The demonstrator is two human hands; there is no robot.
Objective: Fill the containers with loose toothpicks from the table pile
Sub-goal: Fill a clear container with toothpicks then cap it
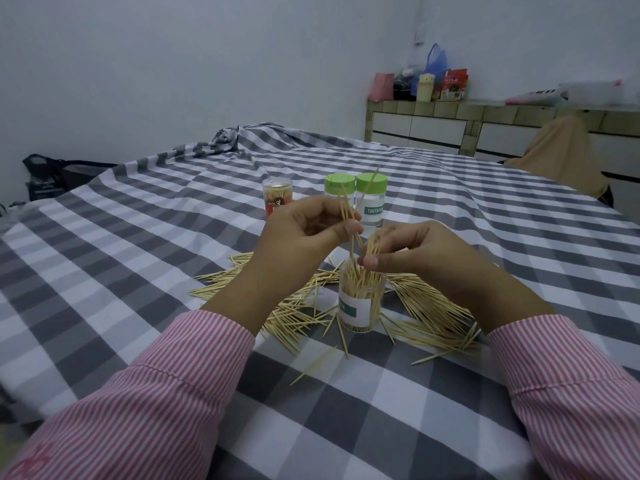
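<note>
Left hand (304, 226) pinches a few thin wooden toothpicks (349, 216), right hand (412, 251) pinches a bundle over the clear labelled plastic jar (360, 299) just below; crooked sticks may jam or spill.

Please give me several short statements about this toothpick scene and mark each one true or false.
1. The open container stands amid the loose toothpick pile. True.
2. Both green-lidded jars lie on their sides. False: they stand upright, lids on.
3. The left hand pinches a few toothpicks. True.
4. The right hand rests flat on the cloth. False: it holds toothpicks at the open container's mouth.
5. The red-labelled container stands left of the green-lidded jars. True.
</note>
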